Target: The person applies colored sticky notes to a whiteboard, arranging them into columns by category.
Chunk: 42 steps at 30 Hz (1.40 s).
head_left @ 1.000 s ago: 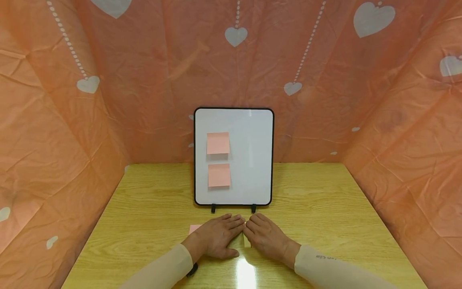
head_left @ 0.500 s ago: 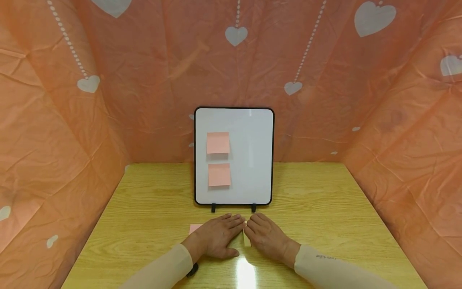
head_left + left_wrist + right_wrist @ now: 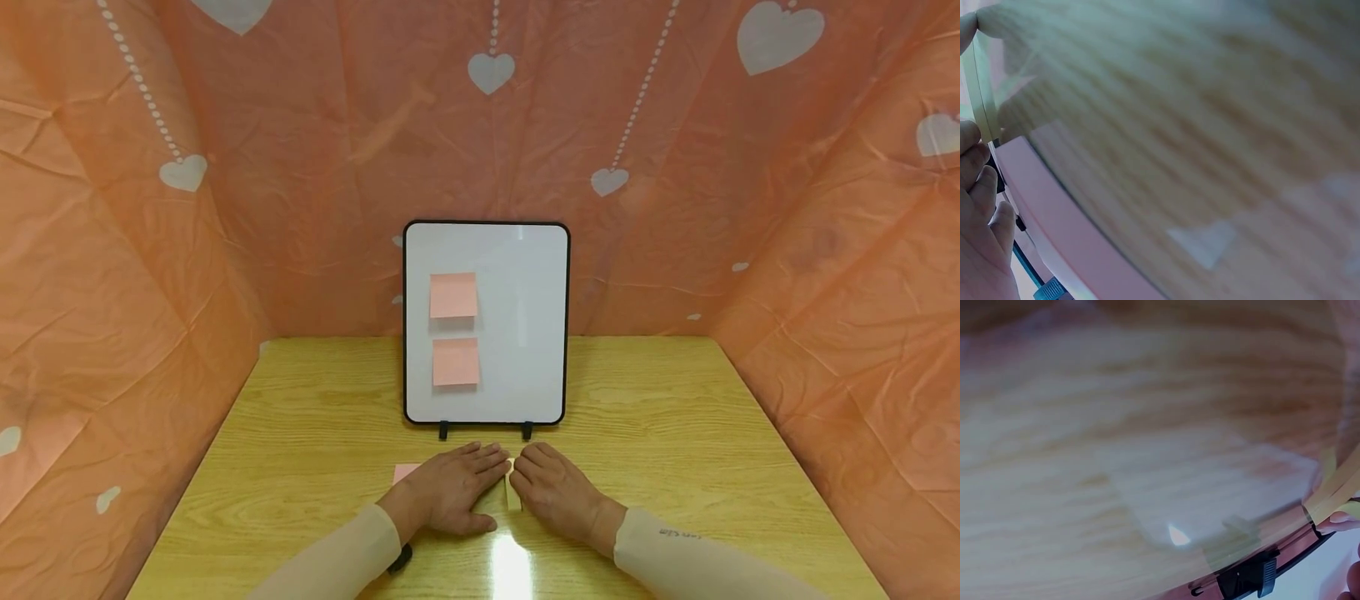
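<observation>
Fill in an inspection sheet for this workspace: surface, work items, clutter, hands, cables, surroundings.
Surface: glossy wood-grain table, bright glare on the near side.
Work items: whiteboard upright on black feet; two pink notes on its left half, one above the other; yellow pad between the hands; pink pad partly under the left hand's view.
Clutter: dark object beside the left sleeve, unidentifiable.
Left hand: palm down, fingers extended toward the yellow pad.
Right hand: fingers curled onto the yellow pad, exact grip hidden.
Cables: nothing seen.
Surroundings: creased orange cloth, heart-patterned.
</observation>
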Available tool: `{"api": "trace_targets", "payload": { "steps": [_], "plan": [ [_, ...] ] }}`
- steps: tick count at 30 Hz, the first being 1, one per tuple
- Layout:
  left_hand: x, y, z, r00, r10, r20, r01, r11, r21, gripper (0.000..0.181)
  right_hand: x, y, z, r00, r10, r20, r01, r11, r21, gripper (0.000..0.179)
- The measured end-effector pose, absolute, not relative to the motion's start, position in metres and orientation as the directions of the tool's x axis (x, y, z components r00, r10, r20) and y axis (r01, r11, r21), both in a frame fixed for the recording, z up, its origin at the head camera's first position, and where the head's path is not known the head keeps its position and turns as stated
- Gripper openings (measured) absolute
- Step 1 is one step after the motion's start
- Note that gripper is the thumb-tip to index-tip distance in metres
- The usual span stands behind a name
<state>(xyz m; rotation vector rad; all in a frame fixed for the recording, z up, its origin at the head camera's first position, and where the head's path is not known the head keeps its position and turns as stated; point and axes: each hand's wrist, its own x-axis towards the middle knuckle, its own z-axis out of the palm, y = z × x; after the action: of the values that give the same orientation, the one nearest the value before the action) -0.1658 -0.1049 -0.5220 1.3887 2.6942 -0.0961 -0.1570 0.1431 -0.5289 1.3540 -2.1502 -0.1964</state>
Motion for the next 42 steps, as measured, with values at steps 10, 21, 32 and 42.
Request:
{"api": "trace_targets", "payload": {
  "steps": [10,21,32,42],
  "plan": [
    [-0.166,-0.105,-0.52,-0.578,0.806,-0.127,0.814,0.581,-0.008,0.084,-0.157,0.144,-0.528,-0.315,-0.865,0.391,-0.774,0.473,0.422,0.052],
    [-0.161,-0.109,-0.519,-0.582,0.808,-0.09,0.813,0.58,-0.053,0.086,-0.158,0.144,-0.529,-0.344,-0.85,0.399,-0.783,0.494,0.377,0.051],
    [-0.136,-0.118,-0.513,-0.567,0.824,0.004,0.823,0.567,-0.026,0.064,-0.159,0.145,-0.529,-0.375,-0.829,0.414,-0.79,0.52,0.324,0.049],
    [-0.116,-0.105,-0.524,-0.451,0.887,0.094,0.876,0.461,-0.14,0.056,-0.161,0.146,-0.53,-0.375,-0.818,0.436,-0.786,0.53,0.318,0.047]
  ]
}}
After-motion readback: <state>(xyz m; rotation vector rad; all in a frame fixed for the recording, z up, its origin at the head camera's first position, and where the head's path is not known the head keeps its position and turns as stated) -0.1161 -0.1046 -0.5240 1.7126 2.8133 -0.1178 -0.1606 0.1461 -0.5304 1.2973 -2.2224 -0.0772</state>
